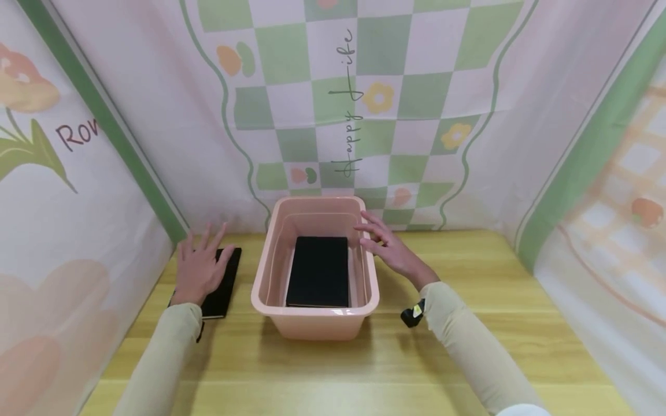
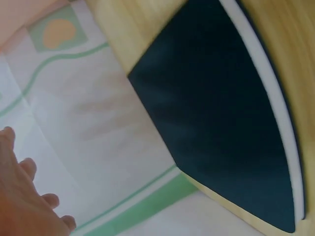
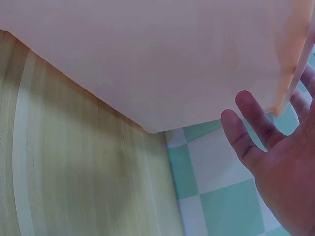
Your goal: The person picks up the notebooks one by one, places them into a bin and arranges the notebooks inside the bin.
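A pink plastic bin (image 1: 318,325) stands on the table with a black notebook (image 1: 318,271) lying flat inside it. Left of the bin lies a second black notebook (image 1: 224,292), its white page edges visible in the left wrist view. Over that notebook is my left hand (image 1: 200,271), fingers spread and holding nothing; a gap separates the two in the left wrist view. At the bin's right rim my right hand (image 1: 392,248) has its fingers stretched out, some reaching over the rim. Whether those fingertips touch the bin cannot be made out.
The wooden table (image 1: 322,381) is bounded by printed fabric (image 1: 333,115) at the back and both sides. A small black device (image 1: 413,314) sits by the right wrist.
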A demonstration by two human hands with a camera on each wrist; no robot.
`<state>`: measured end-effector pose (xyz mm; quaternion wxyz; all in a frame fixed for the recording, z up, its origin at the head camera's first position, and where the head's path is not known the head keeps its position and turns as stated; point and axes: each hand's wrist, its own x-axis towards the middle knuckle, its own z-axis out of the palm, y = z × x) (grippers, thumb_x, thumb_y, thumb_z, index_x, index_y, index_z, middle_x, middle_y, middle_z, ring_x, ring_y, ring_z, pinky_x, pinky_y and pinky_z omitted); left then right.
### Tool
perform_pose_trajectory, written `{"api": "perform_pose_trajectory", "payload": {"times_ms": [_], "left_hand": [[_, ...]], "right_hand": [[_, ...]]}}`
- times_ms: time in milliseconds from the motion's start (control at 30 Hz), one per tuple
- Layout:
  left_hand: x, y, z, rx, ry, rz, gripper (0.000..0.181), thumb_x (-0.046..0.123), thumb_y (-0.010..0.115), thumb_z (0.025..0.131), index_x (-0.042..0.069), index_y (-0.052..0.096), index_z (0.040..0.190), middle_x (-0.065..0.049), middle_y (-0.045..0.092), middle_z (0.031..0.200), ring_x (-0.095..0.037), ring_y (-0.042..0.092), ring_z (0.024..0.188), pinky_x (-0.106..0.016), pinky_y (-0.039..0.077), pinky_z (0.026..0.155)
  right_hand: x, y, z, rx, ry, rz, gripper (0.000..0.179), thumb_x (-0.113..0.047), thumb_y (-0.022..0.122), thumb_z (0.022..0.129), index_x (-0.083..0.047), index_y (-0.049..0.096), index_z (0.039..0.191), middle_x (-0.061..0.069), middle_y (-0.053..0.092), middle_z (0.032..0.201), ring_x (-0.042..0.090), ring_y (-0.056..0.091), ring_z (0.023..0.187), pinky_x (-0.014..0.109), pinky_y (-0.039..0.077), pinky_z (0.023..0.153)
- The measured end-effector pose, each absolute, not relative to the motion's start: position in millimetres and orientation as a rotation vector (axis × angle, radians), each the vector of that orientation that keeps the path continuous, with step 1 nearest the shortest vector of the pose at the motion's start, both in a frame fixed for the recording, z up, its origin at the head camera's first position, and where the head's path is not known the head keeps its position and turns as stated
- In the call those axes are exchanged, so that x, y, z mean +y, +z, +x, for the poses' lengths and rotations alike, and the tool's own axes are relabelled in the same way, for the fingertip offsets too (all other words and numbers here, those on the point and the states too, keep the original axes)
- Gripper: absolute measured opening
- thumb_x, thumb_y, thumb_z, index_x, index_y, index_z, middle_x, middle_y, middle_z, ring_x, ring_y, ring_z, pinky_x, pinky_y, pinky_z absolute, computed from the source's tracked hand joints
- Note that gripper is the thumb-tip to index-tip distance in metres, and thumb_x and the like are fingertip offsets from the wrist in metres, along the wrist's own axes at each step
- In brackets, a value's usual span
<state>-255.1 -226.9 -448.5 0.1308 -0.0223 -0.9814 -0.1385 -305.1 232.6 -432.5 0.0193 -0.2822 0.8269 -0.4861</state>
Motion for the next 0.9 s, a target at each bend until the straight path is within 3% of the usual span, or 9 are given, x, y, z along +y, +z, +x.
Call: {"api": "perform_pose_trajectory", "payload": {"times_ms": [333,533,667,900], "left_hand": [[-245,-459,-248,-2.928,-0.385,0.064,0.068,0.064,0.016,0.106,0.035,-0.003,0.165,-0.016,0.002,0.173,-0.061,-0.003,0.152,-0.077,0.002,0.118],[-251,-461,-245,-2.974,-0.454,0.126,0.074,0.064,0.016,0.106,0.024,-0.001,0.166,-0.022,0.000,0.171,-0.064,-0.001,0.149,-0.079,0.008,0.116],[-254,-463,-243,-3.042,-0.500,0.163,0.078,0.062,0.020,0.106,0.017,-0.005,0.165,-0.028,-0.005,0.169,-0.068,0.003,0.146,-0.082,0.013,0.112],[-261,-474,-241,-3.186,-0.565,0.275,0.087,0.072,0.015,0.101,0.019,-0.018,0.163,-0.030,-0.013,0.167,-0.070,-0.003,0.145,-0.082,0.010,0.113]], "right_hand": [[231,-434,-305,2.532,-1.563,-0.887,0.045,-0.025,0.052,0.107,-0.011,0.050,0.150,-0.006,0.012,0.173,0.025,0.050,0.103,0.029,0.050,0.084],[231,-437,-304,2.528,-1.586,-0.886,0.044,-0.023,0.051,0.107,-0.011,0.051,0.149,-0.004,0.012,0.173,0.026,0.048,0.098,0.027,0.048,0.082],[230,-438,-304,2.522,-1.609,-0.864,0.042,-0.025,0.051,0.108,-0.014,0.052,0.148,-0.006,0.013,0.172,0.020,0.047,0.093,0.028,0.048,0.080],[229,-441,-305,2.524,-1.635,-0.834,0.041,-0.021,0.051,0.107,-0.013,0.053,0.147,-0.004,0.013,0.173,0.012,0.047,0.082,0.037,0.049,0.076]]}}
